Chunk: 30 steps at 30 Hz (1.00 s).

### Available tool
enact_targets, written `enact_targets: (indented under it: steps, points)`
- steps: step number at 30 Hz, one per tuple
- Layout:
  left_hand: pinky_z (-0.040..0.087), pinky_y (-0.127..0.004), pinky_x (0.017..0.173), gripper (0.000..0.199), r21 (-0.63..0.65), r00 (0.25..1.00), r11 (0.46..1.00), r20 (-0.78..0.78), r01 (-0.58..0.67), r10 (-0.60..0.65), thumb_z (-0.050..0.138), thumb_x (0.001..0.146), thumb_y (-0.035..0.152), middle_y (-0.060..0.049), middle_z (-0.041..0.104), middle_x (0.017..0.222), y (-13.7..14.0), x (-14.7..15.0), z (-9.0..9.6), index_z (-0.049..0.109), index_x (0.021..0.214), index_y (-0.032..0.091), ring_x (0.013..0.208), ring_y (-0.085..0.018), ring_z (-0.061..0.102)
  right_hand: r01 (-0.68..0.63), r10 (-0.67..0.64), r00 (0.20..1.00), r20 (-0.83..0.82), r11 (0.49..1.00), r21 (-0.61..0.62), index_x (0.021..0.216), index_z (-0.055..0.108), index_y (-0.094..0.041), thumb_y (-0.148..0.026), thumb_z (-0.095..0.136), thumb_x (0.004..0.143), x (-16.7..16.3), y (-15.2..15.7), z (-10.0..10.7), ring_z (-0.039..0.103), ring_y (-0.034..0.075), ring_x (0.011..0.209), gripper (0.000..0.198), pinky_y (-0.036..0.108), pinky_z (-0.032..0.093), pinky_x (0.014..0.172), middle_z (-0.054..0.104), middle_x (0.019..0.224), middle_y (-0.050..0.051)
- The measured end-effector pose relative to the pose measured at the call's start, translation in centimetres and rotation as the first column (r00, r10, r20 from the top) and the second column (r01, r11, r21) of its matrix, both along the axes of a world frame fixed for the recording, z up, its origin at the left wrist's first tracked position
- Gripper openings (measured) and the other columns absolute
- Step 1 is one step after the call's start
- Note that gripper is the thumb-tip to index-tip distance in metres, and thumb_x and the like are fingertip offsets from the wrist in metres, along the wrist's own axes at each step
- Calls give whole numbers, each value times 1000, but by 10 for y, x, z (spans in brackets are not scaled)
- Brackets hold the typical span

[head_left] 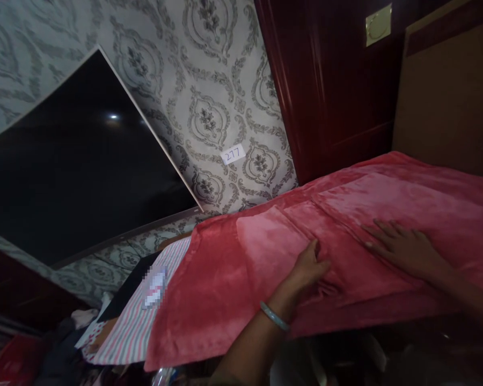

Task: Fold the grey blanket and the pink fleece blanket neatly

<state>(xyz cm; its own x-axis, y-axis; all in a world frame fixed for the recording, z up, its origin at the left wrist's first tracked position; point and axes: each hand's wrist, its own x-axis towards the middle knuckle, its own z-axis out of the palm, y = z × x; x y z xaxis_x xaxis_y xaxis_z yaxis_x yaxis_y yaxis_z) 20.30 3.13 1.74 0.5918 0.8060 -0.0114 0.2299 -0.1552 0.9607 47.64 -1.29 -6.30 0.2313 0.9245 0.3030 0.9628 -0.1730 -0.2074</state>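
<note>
A pink, plush piece of cloth (pixel 271 236) lies on a red plush blanket (pixel 209 284) spread over a table-like surface. My left hand (pixel 310 266), with a pale bangle at its wrist, is closed on a bunched fold of the pink cloth near its middle. Flat on the right part of the pink cloth rests my right hand (pixel 402 247), fingers spread and holding nothing. Between the two hands a long crease runs across the cloth. Whether the pink cloth is a garment or a folded blanket I cannot tell.
A striped cloth (pixel 124 327) with a blurred packet (pixel 155 287) extends at the left. A large television (pixel 84 161) stands against the patterned wall. Behind the right side rise a dark red panel (pixel 326 80) and a brown cardboard-like board (pixel 446 96).
</note>
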Motion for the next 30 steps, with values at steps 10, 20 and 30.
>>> enact_targets:
  steps: [10,20,30]
  points:
    - [53,-45,104,42,673,980,720,-190,168,-51,57,88,17,-11,71,125,-75,-35,4,66,129,18,117,-26,64,-79,199,915,-351,941,330,123,69,-15,-51,39,93,-45,-20,36,67,31,109,56,47,51,101,71,122,17]
    - [56,-43,93,30,867,933,467,-7,-173,360,51,94,15,-11,72,113,-75,-124,-12,66,119,19,107,-23,66,-174,144,926,-349,983,-57,130,65,-13,-59,50,89,-104,-20,35,66,33,107,63,44,50,97,67,122,19]
    - [49,-53,104,45,908,890,417,-146,-53,431,61,92,27,-16,62,133,-88,-147,-41,56,136,18,126,-31,56,-150,147,876,-460,988,31,83,64,-20,-52,48,85,-91,-16,40,61,21,70,37,32,46,65,66,75,6]
